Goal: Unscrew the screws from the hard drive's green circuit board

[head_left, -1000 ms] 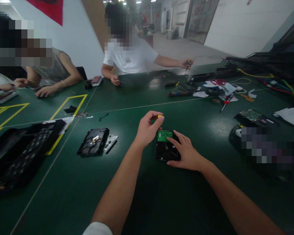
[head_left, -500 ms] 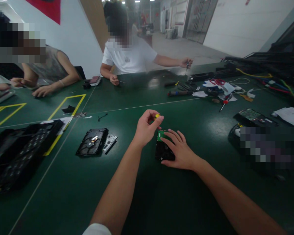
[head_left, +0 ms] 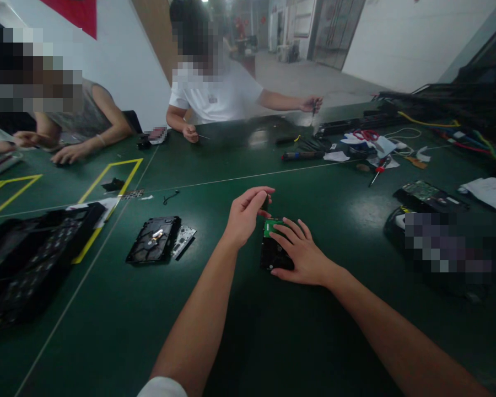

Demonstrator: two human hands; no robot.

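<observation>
On the green table in front of me lies a hard drive [head_left: 273, 255] with a green circuit board [head_left: 268, 227] at its far end. My right hand [head_left: 300, 251] is laid over its right side, fingers spread on top and thumb at the near edge, holding it down. Above the far end, my left hand [head_left: 248, 212] is closed in a pinch around an upright dark-handled screwdriver [head_left: 266, 203]. My fingers cover most of that tool, and its tip cannot be made out.
Another hard drive [head_left: 154, 240] lies to the left, beside a loose circuit board [head_left: 184, 241]. A black casing [head_left: 37, 259] stands far left. On the right are a red-handled screwdriver [head_left: 379, 172], cables and a board [head_left: 424, 193]. Two people sit across the table.
My left fingers have shifted around the screwdriver, the index finger now stretched over its top, so the yellow end seen before is hidden. My right hand stays on the hard drive.
</observation>
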